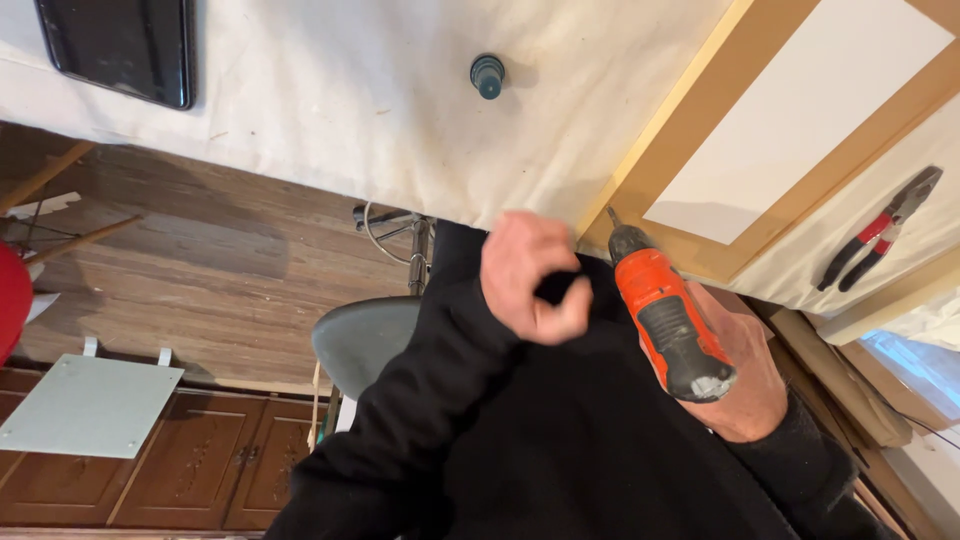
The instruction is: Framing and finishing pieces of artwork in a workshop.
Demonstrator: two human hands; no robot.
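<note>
Right hand is gripping an orange and grey cordless drill, grip clenched round its handle, bit pointing at the edge of a wood-framed white panel. Left hand, w/ black sleeve, is hovering just beside the drill, fingers curled loosely, grasping nothing. Beyond, red-handled pliers are lying on the cloth-covered tabletop, w/ a small teal knob further off.

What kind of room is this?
Probably a home workshop corner: a cordless drill in the right hand, pliers on a cloth-covered table, and a wooden-framed panel.
</note>
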